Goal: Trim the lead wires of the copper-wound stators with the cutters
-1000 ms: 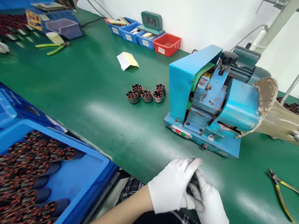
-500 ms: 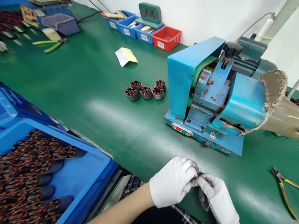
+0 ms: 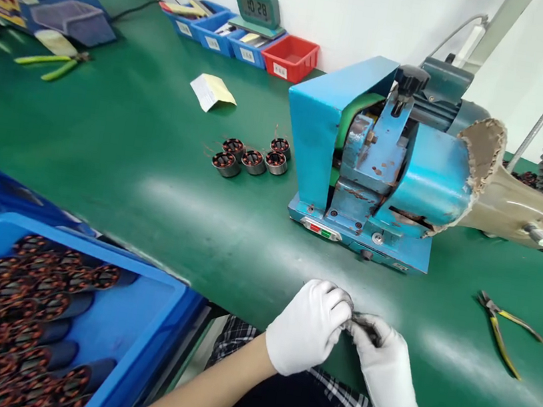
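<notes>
My left hand [image 3: 308,329] and my right hand [image 3: 384,367], both in white gloves with darkened fingertips, meet low over the table edge in front of my lap. The fingers of each are closed and pressed together, touching at the tips. What they pinch is hidden by the gloves; only something dark shows between the right fingers. Beyond them stands a blue belt-grinding machine [image 3: 357,168] with a red and a green button. Several wire-wound motor stators [image 3: 253,161] sit upright in a small group on the green table left of the machine.
A blue bin [image 3: 136,306] of many stators stands lower left. Yellow-handled cutters [image 3: 501,330] lie right, green-handled cutters [image 3: 51,61] far left. Folded paper [image 3: 212,93], a red tray [image 3: 290,58], blue trays [image 3: 213,32] and a clock [image 3: 257,7] stand toward the wall.
The view has shifted slightly right. My right fingers have curled in more, and the co-worker's gloved hands at far left have left the view. My hands stay together.
</notes>
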`<state>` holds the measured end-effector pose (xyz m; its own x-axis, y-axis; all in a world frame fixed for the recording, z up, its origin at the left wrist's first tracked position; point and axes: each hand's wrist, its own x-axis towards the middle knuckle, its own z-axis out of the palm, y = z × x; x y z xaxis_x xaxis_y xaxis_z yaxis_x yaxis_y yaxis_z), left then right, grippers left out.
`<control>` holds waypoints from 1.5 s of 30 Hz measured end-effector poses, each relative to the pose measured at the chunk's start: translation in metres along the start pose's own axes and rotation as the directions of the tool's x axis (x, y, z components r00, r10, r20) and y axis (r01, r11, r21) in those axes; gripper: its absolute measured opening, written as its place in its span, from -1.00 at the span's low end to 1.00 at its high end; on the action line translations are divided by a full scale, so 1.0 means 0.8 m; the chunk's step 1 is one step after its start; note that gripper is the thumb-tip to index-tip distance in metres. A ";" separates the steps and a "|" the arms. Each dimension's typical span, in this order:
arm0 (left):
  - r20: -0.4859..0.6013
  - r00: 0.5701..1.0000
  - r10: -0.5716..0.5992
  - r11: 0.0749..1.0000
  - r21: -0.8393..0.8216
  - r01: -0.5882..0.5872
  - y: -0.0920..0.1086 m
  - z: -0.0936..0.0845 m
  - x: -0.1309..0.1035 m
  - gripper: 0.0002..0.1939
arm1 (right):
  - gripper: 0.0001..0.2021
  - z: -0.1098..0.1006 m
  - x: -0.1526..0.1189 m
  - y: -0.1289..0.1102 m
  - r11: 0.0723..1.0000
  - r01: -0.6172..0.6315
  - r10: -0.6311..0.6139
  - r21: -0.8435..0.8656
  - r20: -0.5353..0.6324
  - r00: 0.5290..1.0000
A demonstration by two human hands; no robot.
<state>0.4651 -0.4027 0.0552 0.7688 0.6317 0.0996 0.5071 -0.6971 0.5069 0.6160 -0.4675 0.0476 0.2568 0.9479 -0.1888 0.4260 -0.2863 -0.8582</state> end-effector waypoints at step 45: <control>-0.189 0.976 -0.111 0.809 -0.587 -0.022 0.015 -0.044 -0.013 -0.75 | -0.74 -0.035 0.004 -0.074 0.736 0.586 -0.635 -0.338 -0.046 0.771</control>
<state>0.4493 -0.4059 0.0904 0.6204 0.7575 0.2032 0.1644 -0.3789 0.9107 0.6156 -0.4512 0.1112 -0.0327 0.9064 0.4212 0.7576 0.2974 -0.5811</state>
